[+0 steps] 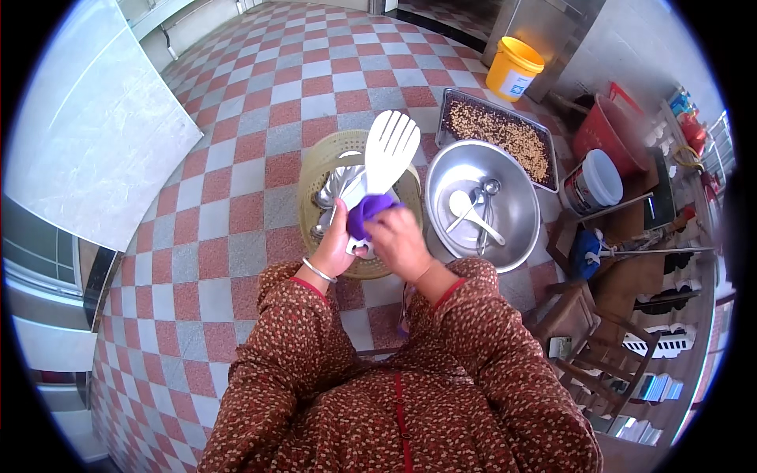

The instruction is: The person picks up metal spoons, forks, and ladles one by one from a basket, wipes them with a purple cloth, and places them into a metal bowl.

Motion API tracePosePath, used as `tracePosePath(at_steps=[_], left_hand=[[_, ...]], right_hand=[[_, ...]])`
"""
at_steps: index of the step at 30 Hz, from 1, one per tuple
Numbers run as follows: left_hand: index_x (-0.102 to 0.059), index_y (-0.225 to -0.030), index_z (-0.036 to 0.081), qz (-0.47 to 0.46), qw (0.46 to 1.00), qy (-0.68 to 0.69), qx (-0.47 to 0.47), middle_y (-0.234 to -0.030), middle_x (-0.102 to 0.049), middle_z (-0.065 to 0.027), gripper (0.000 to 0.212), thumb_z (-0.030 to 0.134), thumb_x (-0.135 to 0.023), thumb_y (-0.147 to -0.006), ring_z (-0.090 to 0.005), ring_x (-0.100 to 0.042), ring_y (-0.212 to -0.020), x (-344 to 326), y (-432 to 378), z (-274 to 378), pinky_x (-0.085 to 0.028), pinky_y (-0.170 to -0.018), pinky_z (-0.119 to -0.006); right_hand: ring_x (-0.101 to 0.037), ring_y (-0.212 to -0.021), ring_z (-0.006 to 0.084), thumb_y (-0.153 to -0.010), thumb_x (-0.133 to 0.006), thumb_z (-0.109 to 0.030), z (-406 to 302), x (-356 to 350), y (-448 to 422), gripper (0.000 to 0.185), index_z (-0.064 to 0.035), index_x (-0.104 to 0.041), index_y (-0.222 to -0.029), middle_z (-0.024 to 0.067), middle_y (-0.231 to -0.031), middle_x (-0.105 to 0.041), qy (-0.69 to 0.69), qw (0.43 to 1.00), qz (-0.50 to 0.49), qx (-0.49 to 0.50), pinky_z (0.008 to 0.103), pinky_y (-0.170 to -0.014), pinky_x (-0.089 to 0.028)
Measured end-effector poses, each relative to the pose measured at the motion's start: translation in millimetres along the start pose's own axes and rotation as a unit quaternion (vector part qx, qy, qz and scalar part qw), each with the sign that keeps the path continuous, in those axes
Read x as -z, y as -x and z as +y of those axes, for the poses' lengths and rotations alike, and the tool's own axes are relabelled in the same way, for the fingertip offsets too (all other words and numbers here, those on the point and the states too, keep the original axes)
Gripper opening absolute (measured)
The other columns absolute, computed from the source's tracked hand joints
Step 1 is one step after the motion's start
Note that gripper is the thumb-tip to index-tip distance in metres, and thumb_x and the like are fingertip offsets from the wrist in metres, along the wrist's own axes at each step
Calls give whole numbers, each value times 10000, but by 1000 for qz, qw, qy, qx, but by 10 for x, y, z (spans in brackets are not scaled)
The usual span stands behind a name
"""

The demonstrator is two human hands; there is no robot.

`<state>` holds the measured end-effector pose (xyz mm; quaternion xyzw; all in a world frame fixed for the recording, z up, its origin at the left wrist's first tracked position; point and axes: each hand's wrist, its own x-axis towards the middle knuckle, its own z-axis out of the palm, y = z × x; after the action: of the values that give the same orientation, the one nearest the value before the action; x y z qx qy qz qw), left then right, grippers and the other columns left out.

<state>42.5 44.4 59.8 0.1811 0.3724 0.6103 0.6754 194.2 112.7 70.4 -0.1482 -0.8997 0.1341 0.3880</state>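
A white slotted turner [390, 151] stands out above my hands, its slotted head pointing away from me. My left hand [332, 241] grips it low on the handle. Purple cloth [369, 214] is wrapped around the handle, pressed there by my right hand [402, 242], which is slightly blurred. Beneath both hands sits a yellow plastic basket [311, 177] holding metal spoons and ladles [343, 180], partly hidden by the turner. To the right, a stainless steel basin [520, 222] contains a white spoon [467, 207] and several metal utensils [489, 188].
A metal tray [440, 133] of tan pieces [502, 136] lies behind the basin. Beyond it stands a yellow bucket [511, 71]. On the right are a white bucket [594, 183], a red bucket [609, 133] and a wooden chair [571, 313]. Checked tiles [248, 177] cover the floor.
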Motion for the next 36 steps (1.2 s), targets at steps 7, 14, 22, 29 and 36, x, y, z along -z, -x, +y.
tracePosePath(at_steps=[7,14,22,29,36], left_hand=[[-507,-1127,78,-79,993,-28,85,-794,-484,3,576,595,-321,-953,-64,-413,-597,1,86,-39,-287,-419,-171],[-497,-1096,96,-77,985,96,124,-873,-514,-18,388,455,-398,-985,-68,-393,-546,161,35,-83,-290,-431,-177],[-504,-1129,59,-97,993,15,65,-845,-494,1,348,366,-498,-966,-55,-411,-595,194,135,60,-323,-473,-184],[-499,-1225,47,10,981,-182,-58,-867,-583,-3,368,70,-596,-871,-85,-532,-675,93,-10,-59,-453,-589,-218],[-434,-1330,67,-15,982,-189,-6,-929,-579,-18,437,107,-529,-905,-62,-483,-537,-23,230,-12,-362,-421,-194]], right_hand=[[-508,-949,347,-765,-614,-41,573,178,-128,281,-21,-610,-1045,179,-1010,-551,74,962,161,-209,424,-835,-416],[-511,-959,341,-750,-640,-47,175,37,-4,289,-43,-616,-1038,175,-1040,-549,30,995,67,-72,429,-851,-416],[-598,-751,173,-981,-464,-173,1076,465,-31,216,-41,-561,-1122,54,-971,-609,-482,572,414,-520,313,-649,-517],[-530,-999,360,-842,-627,-132,421,168,69,351,19,-522,-1141,215,-1083,-545,12,982,160,-105,449,-892,-426],[-551,-860,344,-744,-603,-66,467,80,-175,270,-39,-594,-1013,158,-927,-586,122,983,88,-103,442,-739,-434]])
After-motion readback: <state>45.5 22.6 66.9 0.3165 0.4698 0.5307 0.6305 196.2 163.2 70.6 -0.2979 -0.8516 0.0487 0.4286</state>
